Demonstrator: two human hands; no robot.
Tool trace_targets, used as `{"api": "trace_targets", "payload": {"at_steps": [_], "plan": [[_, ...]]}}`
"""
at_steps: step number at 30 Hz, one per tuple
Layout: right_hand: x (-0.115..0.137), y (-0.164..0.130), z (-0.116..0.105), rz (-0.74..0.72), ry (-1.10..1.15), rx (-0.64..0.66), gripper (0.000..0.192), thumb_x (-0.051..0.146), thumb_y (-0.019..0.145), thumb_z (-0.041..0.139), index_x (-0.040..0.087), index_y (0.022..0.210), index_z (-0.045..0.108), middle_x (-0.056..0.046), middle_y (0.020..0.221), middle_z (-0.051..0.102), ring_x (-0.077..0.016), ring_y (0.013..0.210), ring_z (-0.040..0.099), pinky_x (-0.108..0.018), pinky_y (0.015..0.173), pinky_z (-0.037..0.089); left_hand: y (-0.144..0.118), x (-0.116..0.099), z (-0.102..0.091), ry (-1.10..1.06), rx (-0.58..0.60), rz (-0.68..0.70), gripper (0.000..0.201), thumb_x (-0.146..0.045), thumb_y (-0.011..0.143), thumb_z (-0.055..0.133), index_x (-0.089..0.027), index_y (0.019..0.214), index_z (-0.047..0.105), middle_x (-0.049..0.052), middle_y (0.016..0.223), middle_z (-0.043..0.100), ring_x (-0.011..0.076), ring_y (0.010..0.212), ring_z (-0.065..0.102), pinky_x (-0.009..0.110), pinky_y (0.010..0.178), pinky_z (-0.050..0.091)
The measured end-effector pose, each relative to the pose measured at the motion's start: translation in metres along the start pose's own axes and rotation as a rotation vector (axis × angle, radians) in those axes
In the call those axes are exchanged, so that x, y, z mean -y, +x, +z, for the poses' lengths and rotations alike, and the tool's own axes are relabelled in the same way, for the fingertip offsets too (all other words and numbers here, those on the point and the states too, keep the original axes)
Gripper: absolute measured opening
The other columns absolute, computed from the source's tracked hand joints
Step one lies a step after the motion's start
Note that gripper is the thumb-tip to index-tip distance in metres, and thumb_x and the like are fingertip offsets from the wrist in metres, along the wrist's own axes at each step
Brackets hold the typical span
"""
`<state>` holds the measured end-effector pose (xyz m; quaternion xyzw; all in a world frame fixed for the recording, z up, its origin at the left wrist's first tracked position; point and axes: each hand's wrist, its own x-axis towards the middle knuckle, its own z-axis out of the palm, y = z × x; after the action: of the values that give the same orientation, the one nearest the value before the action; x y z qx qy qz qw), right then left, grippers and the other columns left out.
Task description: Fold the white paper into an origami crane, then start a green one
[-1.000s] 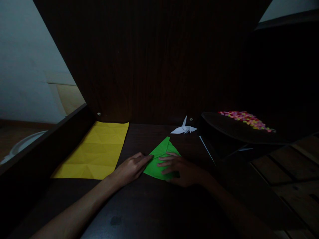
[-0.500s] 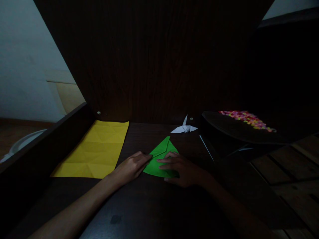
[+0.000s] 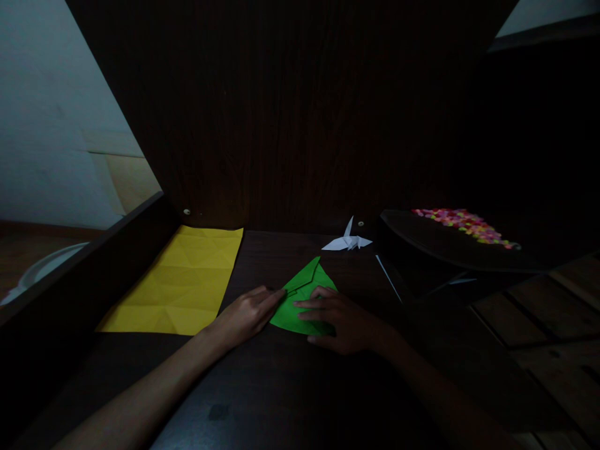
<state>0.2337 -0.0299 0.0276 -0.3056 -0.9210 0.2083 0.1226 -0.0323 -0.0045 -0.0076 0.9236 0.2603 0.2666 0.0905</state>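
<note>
A folded green paper (image 3: 302, 294) lies flat on the dark wooden table (image 3: 281, 387), its point aimed away from me. My left hand (image 3: 246, 315) rests palm down with its fingertips pressing the paper's left edge. My right hand (image 3: 344, 322) lies over the paper's lower right part, fingers spread and pressing it down. Neither hand lifts the paper.
A creased yellow sheet (image 3: 180, 284) lies to the left by a dark side wall. A white paper crane (image 3: 347, 240) stands at the back. A dark raised tray (image 3: 445, 247) with small bright coloured pieces (image 3: 464, 225) sits at the right. A tall dark panel closes the back.
My right hand has slid a little toward me and to the left over the green paper. The left hand has hardly moved.
</note>
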Motion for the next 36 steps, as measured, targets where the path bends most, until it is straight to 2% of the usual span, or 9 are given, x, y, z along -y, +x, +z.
{"api": "trace_targets", "payload": {"at_steps": [5, 8, 12, 15, 21, 24, 31, 34, 36], "plan": [[-0.001, -0.001, -0.001, 0.005, -0.001, -0.006, 0.037, 0.04, 0.085, 0.065, 0.026, 0.12, 0.067, -0.003, 0.136, 0.059, -0.027, 0.119, 0.049, -0.046, 0.102, 0.039, 0.004, -0.002, -0.005, -0.048, 0.044, 0.017, 0.027, -0.013, 0.096, 0.044, -0.014, 0.117, 0.06, 0.011, 0.101, 0.065, 0.0202, 0.092, 0.059, 0.034, 0.08, 0.053], [-0.005, -0.002, -0.001, 0.017, 0.014, -0.014, 0.029, 0.041, 0.089, 0.06, 0.025, 0.111, 0.071, -0.003, 0.13, 0.063, -0.0257, 0.116, 0.051, -0.044, 0.101, 0.039, 0.007, -0.004, -0.01, -0.064, 0.089, -0.004, 0.029, -0.007, 0.091, 0.047, -0.015, 0.113, 0.064, 0.011, 0.105, 0.063, 0.0216, 0.095, 0.056, 0.036, 0.083, 0.05], [-0.012, -0.002, -0.001, 0.095, 0.022, -0.127, 0.029, 0.041, 0.091, 0.06, 0.025, 0.112, 0.07, -0.007, 0.109, 0.071, -0.0242, 0.104, 0.057, -0.043, 0.092, 0.043, 0.009, -0.007, -0.015, -0.122, 0.128, -0.053, 0.034, -0.006, 0.089, 0.047, -0.019, 0.114, 0.066, 0.008, 0.093, 0.061, 0.0213, 0.09, 0.054, 0.035, 0.081, 0.048], [-0.015, 0.0, -0.003, 0.137, -0.01, -0.218, 0.022, 0.04, 0.088, 0.064, 0.025, 0.101, 0.073, -0.006, 0.097, 0.073, -0.024, 0.099, 0.059, -0.043, 0.088, 0.042, 0.009, -0.007, -0.016, -0.136, 0.131, -0.061, 0.034, -0.008, 0.09, 0.047, -0.019, 0.115, 0.067, 0.007, 0.09, 0.061, 0.0218, 0.091, 0.054, 0.037, 0.082, 0.048], [-0.02, 0.003, -0.005, 0.179, -0.064, -0.276, 0.02, 0.044, 0.086, 0.066, 0.025, 0.084, 0.074, -0.002, 0.087, 0.074, -0.0228, 0.093, 0.059, -0.042, 0.088, 0.036, 0.006, -0.008, -0.015, -0.193, 0.168, -0.056, 0.028, -0.017, 0.089, 0.056, -0.018, 0.116, 0.066, 0.01, 0.105, 0.061, 0.0264, 0.113, 0.053, 0.045, 0.097, 0.047], [-0.023, 0.003, -0.004, 0.186, -0.082, -0.309, 0.02, 0.044, 0.086, 0.066, 0.025, 0.082, 0.073, -0.001, 0.084, 0.074, -0.0226, 0.093, 0.059, -0.042, 0.088, 0.033, 0.005, -0.009, -0.015, -0.216, 0.197, -0.039, 0.03, -0.018, 0.092, 0.055, -0.018, 0.12, 0.064, 0.01, 0.108, 0.062, 0.0246, 0.114, 0.055, 0.049, 0.107, 0.041], [-0.027, 0.002, -0.002, 0.234, -0.156, -0.362, 0.03, 0.046, 0.087, 0.063, 0.022, 0.07, 0.067, -0.001, 0.074, 0.07, -0.0223, 0.086, 0.058, -0.042, 0.087, 0.032, 0.007, -0.014, -0.022, -0.315, 0.264, -0.033, 0.033, -0.01, 0.088, 0.057, -0.018, 0.119, 0.064, 0.01, 0.116, 0.062, 0.0223, 0.112, 0.058, 0.039, 0.097, 0.051], [-0.028, 0.003, -0.001, 0.263, -0.164, -0.359, 0.031, 0.045, 0.088, 0.063, 0.021, 0.068, 0.065, -0.001, 0.074, 0.068, -0.022, 0.086, 0.058, -0.041, 0.087, 0.032, 0.006, -0.011, -0.022, -0.314, 0.287, -0.034, 0.039, -0.014, 0.088, 0.059, -0.019, 0.127, 0.059, 0.011, 0.127, 0.059, 0.0234, 0.122, 0.054, 0.043, 0.105, 0.045], [-0.03, 0.003, 0.001, 0.27, -0.168, -0.367, 0.031, 0.044, 0.087, 0.064, 0.02, 0.067, 0.063, -0.001, 0.073, 0.067, -0.0216, 0.086, 0.058, -0.041, 0.087, 0.032, 0.004, -0.009, -0.02, -0.289, 0.288, -0.026, 0.049, -0.018, 0.088, 0.06, -0.02, 0.135, 0.052, 0.012, 0.14, 0.052, 0.0255, 0.132, 0.045, 0.049, 0.111, 0.038]]}}
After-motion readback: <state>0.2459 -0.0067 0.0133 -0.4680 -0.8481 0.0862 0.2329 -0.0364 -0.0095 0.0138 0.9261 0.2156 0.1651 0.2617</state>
